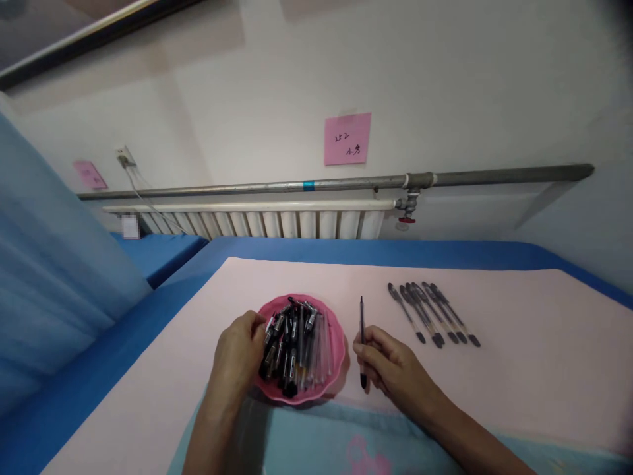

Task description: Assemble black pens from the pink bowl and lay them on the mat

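My right hand point(388, 363) pinches a pen point(362, 340), held nearly upright with its dark tip pointing up and no cap on that tip. To its left a round pink basket point(340, 356) holds black pen caps point(284, 346) with clips and several clear pen barrels point(319, 349). At the basket's left rim is my left hand point(240, 349), fingers curled in against the caps; whatever is between its fingertips is hidden. Several capped pens point(430, 313) lie side by side, slanted, on the pink sheet to the right.
A pink sheet point(524, 369) covers the blue bed-like surface point(356, 251). Light-blue cloth point(306, 439) lies along the near edge. Behind stand a radiator point(291, 223) and a pipe with a red valve point(407, 220). A blue curtain point(49, 264) hangs at left; a pink note point(347, 139) is on the wall.
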Motion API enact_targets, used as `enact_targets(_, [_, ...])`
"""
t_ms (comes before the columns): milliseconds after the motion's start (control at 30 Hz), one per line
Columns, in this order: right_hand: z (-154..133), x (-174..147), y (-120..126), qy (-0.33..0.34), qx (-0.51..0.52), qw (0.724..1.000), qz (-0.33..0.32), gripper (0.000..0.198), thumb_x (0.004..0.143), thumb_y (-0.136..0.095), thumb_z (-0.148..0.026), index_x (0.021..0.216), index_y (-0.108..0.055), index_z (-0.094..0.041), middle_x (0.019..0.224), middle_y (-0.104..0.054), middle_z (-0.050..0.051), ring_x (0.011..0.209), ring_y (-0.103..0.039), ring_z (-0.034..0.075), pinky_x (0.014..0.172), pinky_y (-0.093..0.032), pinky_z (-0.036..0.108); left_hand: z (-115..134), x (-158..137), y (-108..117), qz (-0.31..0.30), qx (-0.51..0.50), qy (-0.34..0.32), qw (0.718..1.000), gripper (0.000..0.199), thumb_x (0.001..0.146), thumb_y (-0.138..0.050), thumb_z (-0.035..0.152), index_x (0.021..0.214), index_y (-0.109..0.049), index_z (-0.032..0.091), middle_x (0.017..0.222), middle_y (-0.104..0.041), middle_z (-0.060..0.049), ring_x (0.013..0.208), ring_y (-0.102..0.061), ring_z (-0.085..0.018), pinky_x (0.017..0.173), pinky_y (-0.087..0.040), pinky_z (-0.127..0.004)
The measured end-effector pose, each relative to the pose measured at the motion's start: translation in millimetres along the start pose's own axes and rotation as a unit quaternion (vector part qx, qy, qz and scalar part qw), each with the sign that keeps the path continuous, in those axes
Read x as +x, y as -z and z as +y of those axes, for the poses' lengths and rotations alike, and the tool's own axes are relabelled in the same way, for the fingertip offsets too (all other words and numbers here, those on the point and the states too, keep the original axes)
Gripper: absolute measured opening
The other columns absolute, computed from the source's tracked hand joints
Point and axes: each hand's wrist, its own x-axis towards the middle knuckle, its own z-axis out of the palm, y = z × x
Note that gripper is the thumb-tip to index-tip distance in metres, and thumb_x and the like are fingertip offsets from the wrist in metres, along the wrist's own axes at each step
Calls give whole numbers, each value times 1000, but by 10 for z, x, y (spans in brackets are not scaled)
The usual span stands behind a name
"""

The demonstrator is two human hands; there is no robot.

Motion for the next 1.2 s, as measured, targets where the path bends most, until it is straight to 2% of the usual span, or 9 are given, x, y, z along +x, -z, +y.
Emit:
enact_targets(233, [-15, 5, 7, -2, -14, 1000, 1, 22, 79, -52, -37, 65, -42, -22, 45, -41, -9, 36, -36, 7, 42, -43, 23, -70, 28, 83, 65, -52, 42, 996, 23, 80, -45, 27, 94, -62, 20, 91, -68, -3, 83, -62, -17, 71, -44, -26])
enact_targets(467, [-51, -7, -3, -4, -21, 1000, 18, 22, 77, -52, -37, 64, -43, -22, 49, -44, -7, 39, -41, 9, 41, -40, 23, -55, 27, 23, 25, -51, 20, 998, 20, 79, -45, 22, 85, -64, 21, 79, -69, -1, 73, -61, -14, 65, -42, -24])
enact_targets(633, [-8, 16, 9, -8, -33, 999, 14, 22, 77, -52, -37, 64, -43, -22, 49, -44, -7, 38, -42, 9, 40, -39, 22, -90, 29, 46, 50, -67, 27, 996, 20, 79, -45, 23, 86, -63, 20, 79, -68, -1, 73, -61, -15, 65, -42, -24])
enact_targets(733, [3, 23, 9, -2, -26, 1000, 11, 21, 77, -52, -37, 64, -43, -22, 49, -44, -8, 38, -42, 8, 41, -40, 23, -90, 4, 37, 14, -64, 10, 998, 17, 76, -47, 21, 79, -63, 19, 72, -66, -1, 66, -59, -14, 59, -41, -24])
enact_targets(867, [4, 31, 16, 3, -19, 1000, 6, 22, 77, -53, -37, 64, -44, -22, 50, -45, -7, 39, -42, 9, 43, -43, 24, -52, -38, -8, -96, -38, -27, 994, 14, 72, -49, 15, 72, -62, 19, 63, -63, 1, 60, -55, -12, 54, -36, -21])
enact_targets(933, [5, 37, 24, 2, -20, 1000, -2, 23, 77, -54, -38, 63, -44, -22, 50, -45, -7, 40, -43, 9, 44, -44, 24, -30, -50, -9, -106, -37, -36, 993, 15, 72, -49, 13, 72, -62, 20, 65, -63, 2, 61, -55, -11, 55, -36, -21])
enact_targets(1033, [6, 44, 35, 5, -22, 1000, -9, 24, 77, -54, -38, 63, -44, -22, 50, -44, -7, 41, -44, 10, 45, -45, 25, -10, -53, 34, -51, -45, -30, 997, 16, 75, -47, 16, 76, -62, 21, 71, -65, 2, 66, -56, -12, 59, -37, -22])
enact_targets(1133, [11, 45, 39, 11, -24, 1000, -9, 23, 77, -55, -37, 63, -44, -22, 50, -43, -7, 42, -44, 10, 46, -46, 26, -20, -39, 98, 11, -17, 5, 1000, 20, 78, -44, 20, 83, -64, 22, 81, -66, -1, 75, -57, -14, 65, -39, -24])
enact_targets(1200, [20, 45, 39, 14, -24, 1000, -11, 22, 77, -54, -36, 64, -44, -22, 50, -43, -7, 42, -44, 10, 46, -46, 25, -40, -28, 126, 17, 33, 11, 999, 22, 79, -44, 22, 87, -64, 21, 90, -65, -4, 83, -57, -17, 70, -40, -26])
